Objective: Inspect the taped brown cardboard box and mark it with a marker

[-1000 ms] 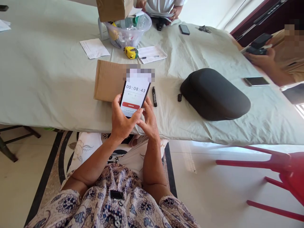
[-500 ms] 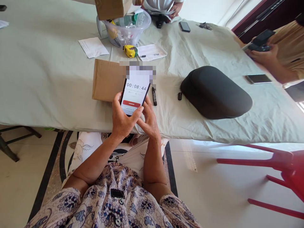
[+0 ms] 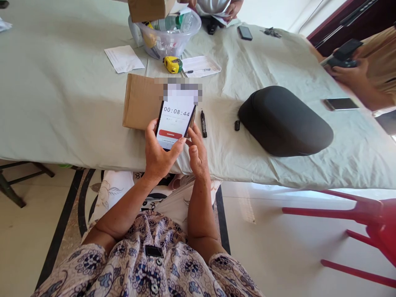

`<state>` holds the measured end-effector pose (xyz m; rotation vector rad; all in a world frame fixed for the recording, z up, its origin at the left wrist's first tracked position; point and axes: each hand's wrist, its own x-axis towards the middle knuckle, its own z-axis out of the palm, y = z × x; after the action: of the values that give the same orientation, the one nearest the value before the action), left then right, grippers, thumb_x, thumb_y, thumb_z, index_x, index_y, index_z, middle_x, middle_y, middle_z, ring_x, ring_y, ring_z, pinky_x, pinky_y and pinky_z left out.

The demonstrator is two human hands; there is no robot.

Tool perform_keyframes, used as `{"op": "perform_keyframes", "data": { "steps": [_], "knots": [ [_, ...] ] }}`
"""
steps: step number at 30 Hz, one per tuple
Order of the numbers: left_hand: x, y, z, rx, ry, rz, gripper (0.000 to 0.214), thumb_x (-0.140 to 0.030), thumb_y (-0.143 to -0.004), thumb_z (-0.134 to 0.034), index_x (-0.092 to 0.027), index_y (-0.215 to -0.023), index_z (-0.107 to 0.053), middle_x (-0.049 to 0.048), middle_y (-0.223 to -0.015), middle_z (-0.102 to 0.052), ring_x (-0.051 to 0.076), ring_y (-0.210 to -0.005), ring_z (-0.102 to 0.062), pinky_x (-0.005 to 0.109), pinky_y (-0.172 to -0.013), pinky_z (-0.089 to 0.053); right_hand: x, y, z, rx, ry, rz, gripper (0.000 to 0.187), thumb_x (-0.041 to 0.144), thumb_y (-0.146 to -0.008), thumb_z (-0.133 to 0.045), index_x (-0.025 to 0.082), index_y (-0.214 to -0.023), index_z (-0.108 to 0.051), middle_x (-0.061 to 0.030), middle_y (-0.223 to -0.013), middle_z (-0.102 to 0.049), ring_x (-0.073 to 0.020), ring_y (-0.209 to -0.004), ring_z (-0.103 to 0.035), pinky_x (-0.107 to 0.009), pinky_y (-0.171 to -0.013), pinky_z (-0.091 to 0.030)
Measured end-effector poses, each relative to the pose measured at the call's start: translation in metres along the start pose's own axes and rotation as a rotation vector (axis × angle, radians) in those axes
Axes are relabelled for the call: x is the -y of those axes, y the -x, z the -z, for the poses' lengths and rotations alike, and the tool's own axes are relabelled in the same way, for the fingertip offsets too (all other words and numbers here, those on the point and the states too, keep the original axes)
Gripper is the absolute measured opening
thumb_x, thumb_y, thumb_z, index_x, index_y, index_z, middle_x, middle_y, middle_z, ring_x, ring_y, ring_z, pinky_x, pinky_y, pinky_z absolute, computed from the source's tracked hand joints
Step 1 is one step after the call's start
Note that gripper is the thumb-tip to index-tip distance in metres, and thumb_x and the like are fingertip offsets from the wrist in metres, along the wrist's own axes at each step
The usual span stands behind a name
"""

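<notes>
I hold a phone (image 3: 175, 121) above the near edge of the table (image 3: 62, 107); its screen shows a timer reading 00:08:44 and a red button. My left hand (image 3: 157, 154) wraps round the phone from below, thumb resting on the lower screen. My right hand (image 3: 196, 150) grips the phone's right edge with its fingers. A flat cardboard box (image 3: 139, 101) lies on the cloth just behind the phone.
A black marker (image 3: 203, 123) and its cap (image 3: 237, 125) lie beside a black oval case (image 3: 284, 121). Farther back are a clear tub (image 3: 168, 39), a yellow tape measure (image 3: 172, 64) and papers (image 3: 123, 59). Another person's hand (image 3: 351, 72) holds a device at right. A red stool (image 3: 371, 227) stands nearby.
The timer went from 00:08:43 to 00:08:44. My right hand's fingers shifted up along the phone's right edge. The view drifted slightly.
</notes>
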<state>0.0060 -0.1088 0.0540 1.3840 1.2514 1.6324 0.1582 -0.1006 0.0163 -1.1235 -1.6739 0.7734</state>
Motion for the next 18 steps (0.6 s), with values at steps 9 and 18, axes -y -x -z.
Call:
{"op": "perform_keyframes", "data": {
  "steps": [9, 18],
  "knots": [
    [-0.006, -0.002, 0.008, -0.065, -0.024, 0.003, 0.077, -0.063, -0.078, -0.077, -0.023, -0.134, -0.042, 0.0129, -0.131, -0.057, 0.027, -0.119, -0.064, 0.044, -0.101, -0.055, 0.000, -0.011, -0.005, -0.111, -0.112, -0.042, 0.071, 0.079, -0.093, -0.034, 0.039, -0.148, -0.052, -0.0022, -0.170, -0.033, -0.0325, -0.155, -0.038, -0.055, -0.115, -0.053],
    [-0.010, -0.009, 0.037, -0.121, -0.032, 0.043, 0.079, -0.068, -0.077, -0.076, -0.021, -0.132, -0.044, 0.0107, -0.121, -0.062, 0.021, -0.098, -0.069, 0.038, -0.087, -0.058, 0.003, -0.042, 0.001, -0.194, -0.027, -0.135, 0.068, 0.078, -0.093, -0.035, 0.034, -0.135, -0.064, -0.0050, -0.154, -0.054, -0.0281, -0.145, -0.050, -0.042, -0.095, -0.065]
  ]
}}
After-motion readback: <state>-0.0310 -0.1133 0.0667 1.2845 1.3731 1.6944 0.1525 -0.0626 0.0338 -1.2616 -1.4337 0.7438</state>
